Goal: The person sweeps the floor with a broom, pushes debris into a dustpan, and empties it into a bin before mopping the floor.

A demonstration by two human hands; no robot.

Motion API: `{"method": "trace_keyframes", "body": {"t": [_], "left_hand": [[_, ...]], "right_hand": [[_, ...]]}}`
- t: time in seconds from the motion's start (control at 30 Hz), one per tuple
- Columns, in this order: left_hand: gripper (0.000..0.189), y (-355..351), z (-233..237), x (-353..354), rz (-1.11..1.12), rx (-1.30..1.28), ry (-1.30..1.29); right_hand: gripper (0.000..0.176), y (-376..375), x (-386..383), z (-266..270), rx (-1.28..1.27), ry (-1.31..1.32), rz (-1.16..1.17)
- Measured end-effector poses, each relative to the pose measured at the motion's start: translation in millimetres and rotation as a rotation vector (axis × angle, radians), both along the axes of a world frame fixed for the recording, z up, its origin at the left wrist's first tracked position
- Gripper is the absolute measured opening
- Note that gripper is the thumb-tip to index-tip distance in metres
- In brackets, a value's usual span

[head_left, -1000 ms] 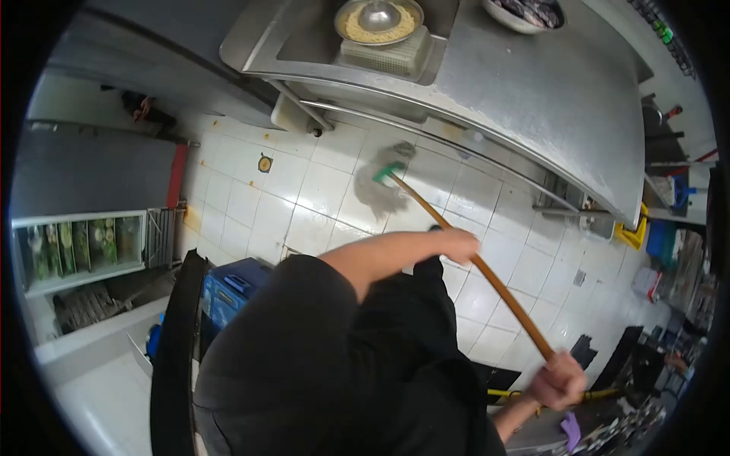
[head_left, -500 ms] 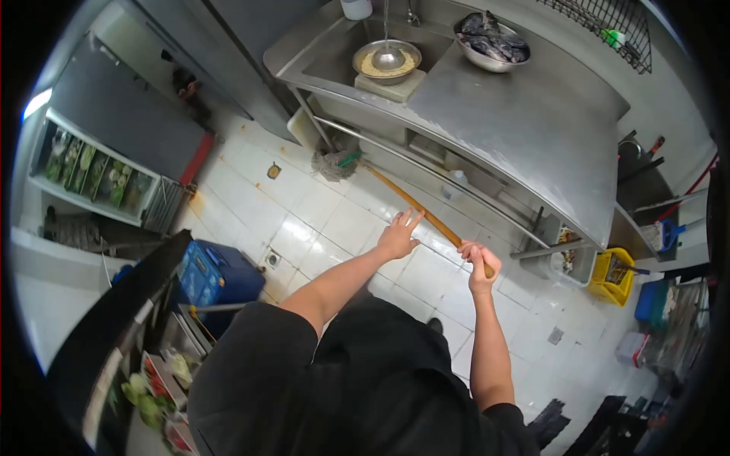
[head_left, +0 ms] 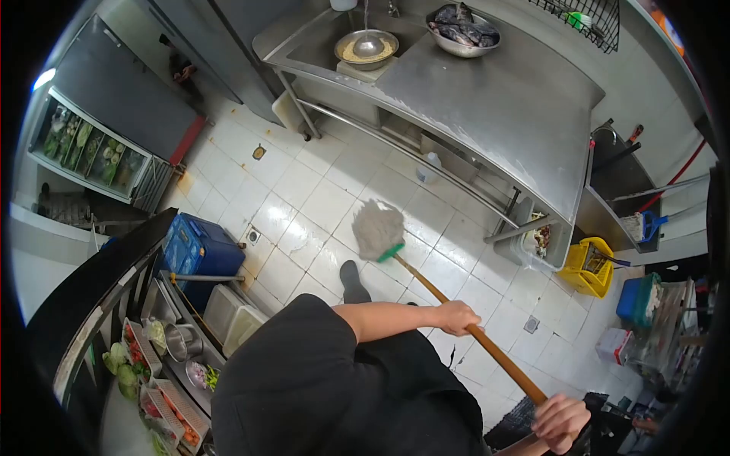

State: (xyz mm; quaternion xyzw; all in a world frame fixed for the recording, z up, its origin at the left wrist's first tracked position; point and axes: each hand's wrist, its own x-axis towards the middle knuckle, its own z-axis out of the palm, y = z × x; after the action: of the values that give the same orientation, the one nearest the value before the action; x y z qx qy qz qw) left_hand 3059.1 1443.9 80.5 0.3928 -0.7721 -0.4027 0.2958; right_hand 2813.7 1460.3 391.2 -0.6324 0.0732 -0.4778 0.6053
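A mop with a long wooden handle (head_left: pixel 502 357) slants across the floor from the middle to the lower right. Its grey string head (head_left: pixel 378 230) lies spread on the white tiles, joined to the handle by a green clamp (head_left: pixel 391 253). My left hand (head_left: pixel 458 318) is closed round the middle part of the handle. Near the top end of the handle, my right hand (head_left: pixel 561 422) is wrapped round it, slightly blurred. My left shoe (head_left: pixel 350 275) stands just below the mop head.
Ahead stands a steel sink table (head_left: pixel 502 106) with a bowl of grains (head_left: pixel 366 49) under running water and a bowl of dark fish (head_left: pixel 464 30). A blue cooler (head_left: pixel 199 252) is at left, a yellow bucket (head_left: pixel 589 266) at right. Someone (head_left: pixel 182 70) stands at the far left.
The mop head has come from under the sink toward me onto the open tiles. My left hand, earlier spread at the handle, has closed round it. My right hand has moved down and right.
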Motion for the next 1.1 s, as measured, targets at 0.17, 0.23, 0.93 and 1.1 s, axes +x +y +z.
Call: {"method": "trace_keyframes", "body": {"t": [0.17,0.23,0.93,1.1], "left_hand": [[0.023,-21.1,-11.6,35.1,-0.248,-0.122,-0.047],[0.019,-38.1,-15.6,81.3,-0.245,-0.119,-0.177],[0.078,410.4,-86.4,354.6,1.375,1.041,-0.468],[0.066,505.5,-93.3,323.3,1.121,1.258,-0.457]], "right_hand": [[0.024,26.3,64.1,14.2,0.074,-0.097,-0.256],[0.045,42.0,74.5,-40.0,0.098,-0.084,-0.491],[0.03,-56.9,642.1,-352.4,-0.581,0.27,-0.111],[0.031,-109.2,588.8,-342.8,-0.56,0.27,-0.116]]}}
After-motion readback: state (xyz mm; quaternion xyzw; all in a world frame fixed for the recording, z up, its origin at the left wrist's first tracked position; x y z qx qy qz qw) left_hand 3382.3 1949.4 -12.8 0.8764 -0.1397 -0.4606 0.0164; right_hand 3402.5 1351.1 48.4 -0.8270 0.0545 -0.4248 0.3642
